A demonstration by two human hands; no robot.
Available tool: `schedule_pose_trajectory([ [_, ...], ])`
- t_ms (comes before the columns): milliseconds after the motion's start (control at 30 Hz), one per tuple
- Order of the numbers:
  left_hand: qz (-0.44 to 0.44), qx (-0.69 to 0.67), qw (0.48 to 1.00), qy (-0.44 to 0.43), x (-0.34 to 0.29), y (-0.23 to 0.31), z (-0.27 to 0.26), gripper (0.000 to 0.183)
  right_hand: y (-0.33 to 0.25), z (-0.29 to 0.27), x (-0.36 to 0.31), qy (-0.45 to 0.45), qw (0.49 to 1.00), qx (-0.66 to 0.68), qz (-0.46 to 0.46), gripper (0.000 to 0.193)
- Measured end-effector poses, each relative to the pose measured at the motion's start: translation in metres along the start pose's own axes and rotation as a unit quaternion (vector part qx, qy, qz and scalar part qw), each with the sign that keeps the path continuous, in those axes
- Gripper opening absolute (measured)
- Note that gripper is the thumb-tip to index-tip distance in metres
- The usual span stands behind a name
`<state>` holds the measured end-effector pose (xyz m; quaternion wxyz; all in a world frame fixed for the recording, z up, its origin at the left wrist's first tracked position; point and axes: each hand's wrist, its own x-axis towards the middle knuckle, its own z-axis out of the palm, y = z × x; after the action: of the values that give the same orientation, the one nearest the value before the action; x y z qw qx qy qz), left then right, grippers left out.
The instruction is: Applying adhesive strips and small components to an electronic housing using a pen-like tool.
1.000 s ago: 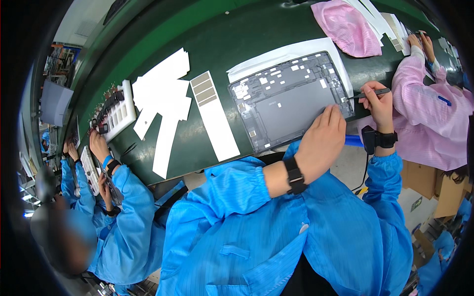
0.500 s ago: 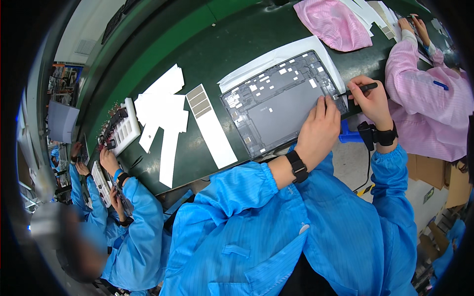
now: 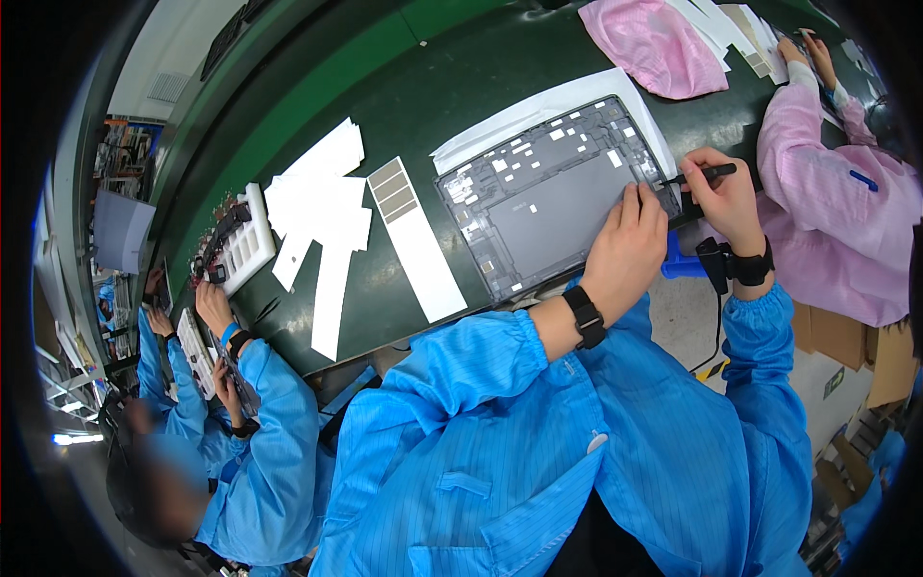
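Note:
A dark grey tablet back housing (image 3: pixel 553 231) lies on the green table, its inner side dotted with small white pads. My left hand (image 3: pixel 625 240) rests flat on its near right corner with fingers stretched out. At the housing's right edge my right hand (image 3: pixel 723 200) pinches a slim black tool, apparently tweezers (image 3: pixel 716 172). The tool's tip reaches the edge, just right of my left fingertips. What sits at the tip is too small to make out.
White sheeting (image 3: pixel 538 117) lies beneath the housing. To the left are a white strip with grey-brown stickers (image 3: pixel 423 264), overlapping white sheets (image 3: pixel 317 216) and a white tray (image 3: pixel 255 245). A pink cloth (image 3: pixel 654 48) lies behind. Co-workers in blue (image 3: pixel 274 423) and pink (image 3: pixel 817 192) sit either side.
The view has shifted slightly, so the table's things appear a little farther right. Both hands keep nearly the same places at the housing, and the right one still holds the tool.

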<state>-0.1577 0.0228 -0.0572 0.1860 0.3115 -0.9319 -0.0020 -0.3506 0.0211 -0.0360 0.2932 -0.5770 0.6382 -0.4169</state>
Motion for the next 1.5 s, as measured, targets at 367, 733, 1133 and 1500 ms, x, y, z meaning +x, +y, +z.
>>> schedule_pose_trajectory([
  [367,-0.005,0.033,0.999,0.017,0.006,0.003,-0.003,0.041,-0.013,0.001,0.002,0.006,0.996,-0.062,-0.059,0.014],
  [733,0.002,0.135,0.990,-0.034,0.011,0.013,-0.002,0.036,-0.006,0.003,-0.005,0.040,0.996,-0.053,-0.052,0.018],
  [1133,-0.051,0.055,0.997,0.005,0.006,0.010,0.012,0.035,0.018,0.018,-0.020,0.261,0.938,0.214,0.082,0.023],
  [1500,-0.096,-0.198,0.975,0.009,-0.121,-0.111,-0.123,0.032,-0.097,0.088,0.023,0.004,0.948,0.311,0.061,0.021],
])
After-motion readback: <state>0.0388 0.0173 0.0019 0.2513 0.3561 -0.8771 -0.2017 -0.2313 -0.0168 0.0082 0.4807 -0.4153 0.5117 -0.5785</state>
